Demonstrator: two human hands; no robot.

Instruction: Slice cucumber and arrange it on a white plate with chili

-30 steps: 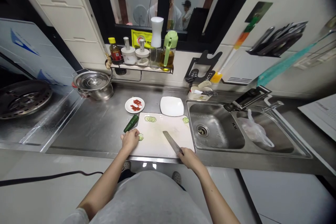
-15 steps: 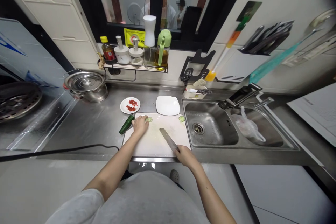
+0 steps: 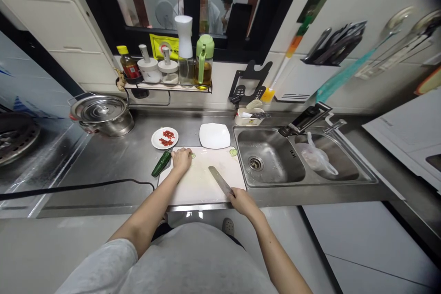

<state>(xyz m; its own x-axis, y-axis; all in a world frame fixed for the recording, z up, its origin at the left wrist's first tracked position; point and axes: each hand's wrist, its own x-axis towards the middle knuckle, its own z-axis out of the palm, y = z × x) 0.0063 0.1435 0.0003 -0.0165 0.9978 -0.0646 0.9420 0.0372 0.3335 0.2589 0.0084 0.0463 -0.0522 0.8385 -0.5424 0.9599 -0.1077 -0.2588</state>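
My left hand (image 3: pixel 181 161) is at the top left of the white cutting board (image 3: pixel 200 188), its fingers closed over cucumber slices (image 3: pixel 193 156) and covering most of them. In my right hand (image 3: pixel 241 200) is the handle of a kitchen knife (image 3: pixel 220 180); the blade lies low over the board, pointing up and left. A piece of dark green cucumber (image 3: pixel 161 163) rests against the board's left edge. More cut slices (image 3: pixel 233 152) sit at the board's top right corner.
Behind the board stand a plate of chopped red bits (image 3: pixel 165 138) and a white square plate (image 3: pixel 214 136). A sink (image 3: pixel 272 156) adjoins on the right, with a plastic bag (image 3: pixel 316 155) in its second basin. A lidded steel pot (image 3: pixel 103 112) is at left, below a condiment rack (image 3: pixel 168 86).
My left hand has moved from a slice at the board's left edge up to the row of slices, covering most of it. The knife stays in my right hand. The view has shifted right.
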